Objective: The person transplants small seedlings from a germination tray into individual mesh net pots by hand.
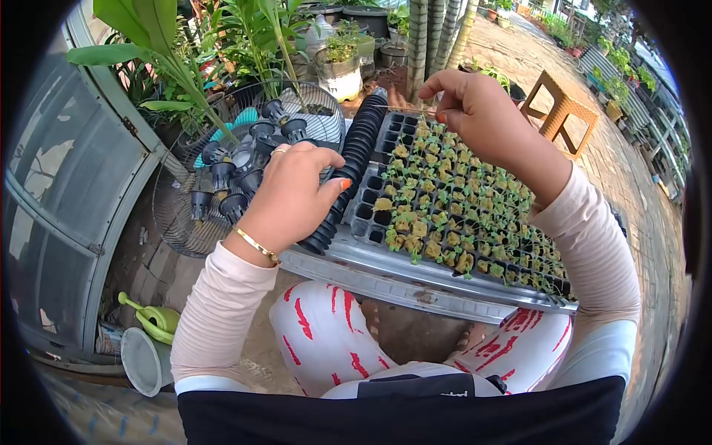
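Note:
My left hand [300, 193] is curled, palm down, beside a long stack of black ribbed net pots [360, 144]. Dark plastic shows between its thumb and forefinger, but the hand hides most of it. Several loose black net pots [222, 176] lie left of this hand on a round wire grille [167, 215]. My right hand [478, 111] is raised above the far end of a black seedling tray [363, 211], its fingers pinched on a thin stick [408, 110]. Small green seedlings in yellowish plugs [419, 228] fill much of the tray; several cells on its left side hold no plug.
A silver metal surface [400, 278] carries the tray in front of my knees. Potted plants [340, 63] and slim trunks [437, 37] stand behind. There is a brown stool [560, 111] at right, and a green watering can [157, 320] with a pale bucket [144, 361] at lower left.

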{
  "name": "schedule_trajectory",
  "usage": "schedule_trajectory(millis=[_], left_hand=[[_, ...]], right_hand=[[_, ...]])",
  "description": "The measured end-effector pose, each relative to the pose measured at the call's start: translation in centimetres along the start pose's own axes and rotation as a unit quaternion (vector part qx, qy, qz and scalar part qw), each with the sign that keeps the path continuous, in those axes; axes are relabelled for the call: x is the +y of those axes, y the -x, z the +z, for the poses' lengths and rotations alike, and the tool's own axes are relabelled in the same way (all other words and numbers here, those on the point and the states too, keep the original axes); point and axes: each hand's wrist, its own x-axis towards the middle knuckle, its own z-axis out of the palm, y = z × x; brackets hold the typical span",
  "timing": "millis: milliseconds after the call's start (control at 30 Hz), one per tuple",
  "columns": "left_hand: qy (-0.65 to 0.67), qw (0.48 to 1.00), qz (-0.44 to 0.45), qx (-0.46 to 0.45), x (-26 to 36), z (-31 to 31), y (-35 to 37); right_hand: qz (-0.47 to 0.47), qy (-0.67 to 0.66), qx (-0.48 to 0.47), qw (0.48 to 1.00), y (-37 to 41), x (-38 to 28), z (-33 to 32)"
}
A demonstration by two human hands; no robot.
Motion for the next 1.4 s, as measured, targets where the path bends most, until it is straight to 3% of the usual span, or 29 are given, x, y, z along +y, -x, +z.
schedule_trajectory(millis=[67,133,233,400,667,1400], left_hand=[[-0.012,1.000,-0.012,-0.005,-0.5,1.3,-1.5],[-0.025,0.999,-0.024,-0.010,-1.4,2.7,-3.2],[-0.006,0.996,-0.067,-0.058,-2.1,3.8,-5.6],[-0.049,0.994,-0.057,-0.075,-2.8,5.3,-8.0],[-0.056,0.995,0.020,-0.076,-2.8,6.6,-9.2],[-0.012,0.994,0.039,-0.098,-2.5,8.0,-9.6]], right_hand=[[-0.008,0.012,0.023,1.000,0.0,1.5,0.2],[-0.117,0.170,0.032,0.978,-0.4,3.1,0.1],[-0.106,0.214,0.002,0.971,-0.7,3.4,0.3],[-0.141,0.283,-0.035,0.948,-1.3,4.1,1.9],[-0.188,0.296,-0.050,0.935,-1.9,4.8,3.6],[-0.201,0.287,-0.070,0.934,-2.5,3.9,5.5]])
